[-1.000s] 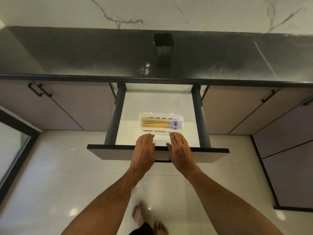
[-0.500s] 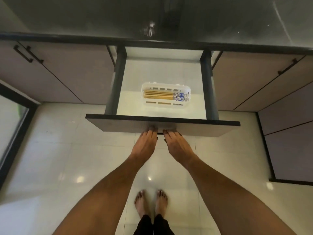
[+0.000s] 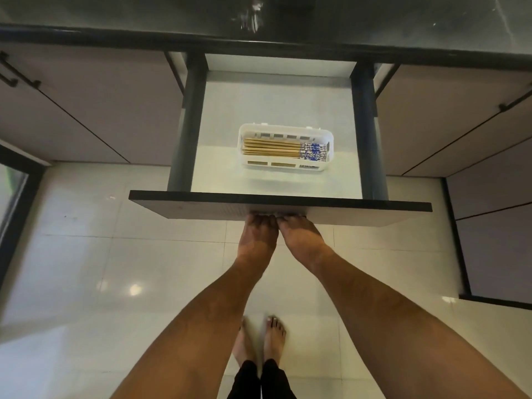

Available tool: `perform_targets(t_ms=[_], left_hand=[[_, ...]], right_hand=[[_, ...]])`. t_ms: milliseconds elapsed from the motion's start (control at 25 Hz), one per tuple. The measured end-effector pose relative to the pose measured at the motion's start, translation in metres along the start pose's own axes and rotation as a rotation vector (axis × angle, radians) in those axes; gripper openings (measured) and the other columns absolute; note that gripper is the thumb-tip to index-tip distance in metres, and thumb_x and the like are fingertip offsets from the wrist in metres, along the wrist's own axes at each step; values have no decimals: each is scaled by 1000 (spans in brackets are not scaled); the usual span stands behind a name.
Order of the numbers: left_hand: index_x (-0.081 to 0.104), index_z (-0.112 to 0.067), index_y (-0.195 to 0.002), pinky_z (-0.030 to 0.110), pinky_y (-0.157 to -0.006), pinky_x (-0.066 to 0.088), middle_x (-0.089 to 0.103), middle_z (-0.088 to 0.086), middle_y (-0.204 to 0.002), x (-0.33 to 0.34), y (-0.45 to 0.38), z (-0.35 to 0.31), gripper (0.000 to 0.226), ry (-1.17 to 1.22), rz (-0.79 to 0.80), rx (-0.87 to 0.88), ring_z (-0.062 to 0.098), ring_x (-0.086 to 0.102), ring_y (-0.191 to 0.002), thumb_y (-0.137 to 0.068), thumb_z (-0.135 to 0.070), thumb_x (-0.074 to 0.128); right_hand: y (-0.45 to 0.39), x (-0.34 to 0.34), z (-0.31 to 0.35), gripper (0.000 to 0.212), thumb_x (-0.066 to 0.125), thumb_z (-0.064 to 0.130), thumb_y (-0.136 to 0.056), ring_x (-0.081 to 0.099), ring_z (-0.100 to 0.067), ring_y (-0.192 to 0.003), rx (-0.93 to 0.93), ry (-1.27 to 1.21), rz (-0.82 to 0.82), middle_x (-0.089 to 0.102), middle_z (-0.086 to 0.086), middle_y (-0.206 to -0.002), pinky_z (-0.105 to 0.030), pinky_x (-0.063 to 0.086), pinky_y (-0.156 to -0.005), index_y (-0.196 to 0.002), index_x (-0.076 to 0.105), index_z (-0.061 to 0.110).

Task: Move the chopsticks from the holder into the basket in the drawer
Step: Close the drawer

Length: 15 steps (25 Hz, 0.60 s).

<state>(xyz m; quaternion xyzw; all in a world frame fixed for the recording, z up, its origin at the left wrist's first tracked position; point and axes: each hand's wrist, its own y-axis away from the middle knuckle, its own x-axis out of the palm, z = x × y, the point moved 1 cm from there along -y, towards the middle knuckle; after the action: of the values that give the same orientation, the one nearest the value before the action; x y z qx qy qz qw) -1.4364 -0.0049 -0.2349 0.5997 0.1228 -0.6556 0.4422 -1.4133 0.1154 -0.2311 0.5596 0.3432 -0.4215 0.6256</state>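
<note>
- Pale mauve cabinet doors (image 3: 86, 105) fill the left side, under a dark glossy countertop (image 3: 115, 12) that runs along the top.
- One drawer (image 3: 218, 110) stands pulled out in the middle, with a white floor, two dark grey side walls and a dark front panel (image 3: 178, 204).
- One white slotted plastic basket (image 3: 285, 131) sits on the drawer floor, right of centre, apart from both walls.
- One bundle of wooden chopsticks (image 3: 273, 148) lies flat inside the basket, lengthwise, with blue-and-white patterned ends pointing right; the count is too fine to tell.
- Left hand (image 3: 257, 236) and right hand (image 3: 300, 236) meet side by side at the front panel's lower edge. Fingertips touch the panel; whether they hook under it cannot be told.
- Two bare feet (image 3: 260, 339) stand on glossy white floor tiles (image 3: 86, 269) below.
- More mauve cabinet doors (image 3: 449, 116) fill the right side.
</note>
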Motion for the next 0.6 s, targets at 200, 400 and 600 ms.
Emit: perform_targets(t_ms=[200,400,600], left_hand=[[41,-11,-147,45,-121,22,57,9,-138,-4,-44,14,75,5,5,-18,31,48,-136,-83,-18,79],[39,-11,-148,46,-121,23,56,9,-137,-13,-91,32,84,13,-31,-36,30,49,-135,-79,-23,84],[32,-9,-152,51,-124,14,51,13,-144,-21,-141,51,88,4,-119,-62,34,43,-140,-81,-24,82]], right_hand=[[-34,-12,-12,62,58,27,-101,41,-30,-142,22,-13,-18,41,-5,-157,-40,31,-121,-156,29,22],[-79,-34,-25,63,59,23,-101,43,-29,-141,26,-10,-96,45,-5,-155,-38,29,-121,-156,31,21],[-126,-64,-41,55,60,23,-102,46,-27,-139,61,-52,-135,51,-4,-151,-36,30,-121,-152,39,21]])
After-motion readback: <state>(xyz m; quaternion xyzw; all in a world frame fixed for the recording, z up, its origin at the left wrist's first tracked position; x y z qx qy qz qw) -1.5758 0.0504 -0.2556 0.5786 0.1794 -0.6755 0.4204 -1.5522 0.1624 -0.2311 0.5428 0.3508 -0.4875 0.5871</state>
